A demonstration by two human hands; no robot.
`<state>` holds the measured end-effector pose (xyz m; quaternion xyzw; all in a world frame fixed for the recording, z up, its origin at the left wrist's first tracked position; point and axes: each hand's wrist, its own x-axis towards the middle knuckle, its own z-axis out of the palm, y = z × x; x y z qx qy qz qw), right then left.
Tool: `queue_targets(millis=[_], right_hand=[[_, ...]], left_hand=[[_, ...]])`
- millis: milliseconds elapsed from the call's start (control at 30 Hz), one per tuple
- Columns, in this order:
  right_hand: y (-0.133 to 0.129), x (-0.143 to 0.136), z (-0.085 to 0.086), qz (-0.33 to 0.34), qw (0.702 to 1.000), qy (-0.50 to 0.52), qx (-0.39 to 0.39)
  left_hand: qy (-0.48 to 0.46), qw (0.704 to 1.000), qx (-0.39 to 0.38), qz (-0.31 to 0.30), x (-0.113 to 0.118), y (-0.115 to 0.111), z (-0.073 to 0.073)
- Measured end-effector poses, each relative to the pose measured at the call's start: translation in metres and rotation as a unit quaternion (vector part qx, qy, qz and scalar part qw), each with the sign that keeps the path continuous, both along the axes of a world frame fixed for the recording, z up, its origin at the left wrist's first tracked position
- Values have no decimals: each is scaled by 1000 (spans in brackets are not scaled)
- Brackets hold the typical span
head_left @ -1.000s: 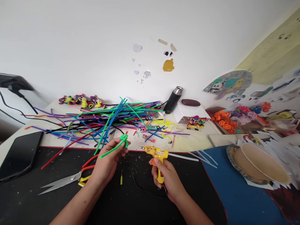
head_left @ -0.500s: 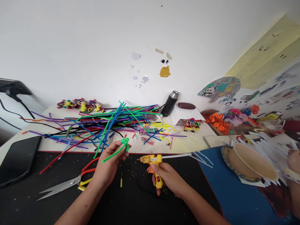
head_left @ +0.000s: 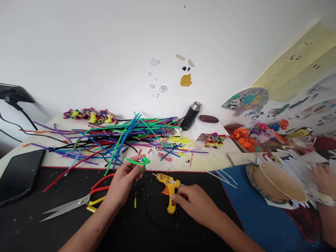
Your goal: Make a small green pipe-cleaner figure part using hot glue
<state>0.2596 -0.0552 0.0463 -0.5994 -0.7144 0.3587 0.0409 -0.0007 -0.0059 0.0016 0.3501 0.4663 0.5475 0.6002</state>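
Note:
Between the fingertips of my left hand is a small twisted green pipe cleaner piece, one straight end sticking out to the left. My right hand is at the back of a yellow hot glue gun, thumb and curled fingers against the rear of its handle. The gun's nozzle points left toward my left hand, and its orange trigger is uncovered. Orange-handled scissors lie partly open beside my left forearm. A small yellow-green piece with a thin tip rests on the black mat between my hands.
A heap of coloured pipe cleaners spreads along the back. A black flask stands by a white box. Left lies a black phone; right, a brown bowl near another person's hand. Clear glue sticks lie on blue matting.
My right hand has slid back from around the glue gun's grip to its rear, uncovering the trigger. My left hand has turned the green piece. The other person's hand has moved further into view.

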Motion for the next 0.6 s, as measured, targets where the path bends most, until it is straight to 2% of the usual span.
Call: queue_targets(millis=[133, 333, 600], right_hand=[[5, -7, 5, -20, 995, 84, 52], [22, -29, 13, -18, 975, 215, 45], [43, -56, 13, -10, 955, 295, 37]], left_hand=[[11, 998, 24, -54, 1, -2, 4], [67, 990, 12, -126, 2, -2, 5], [140, 972, 31, -184, 2, -4, 8]])
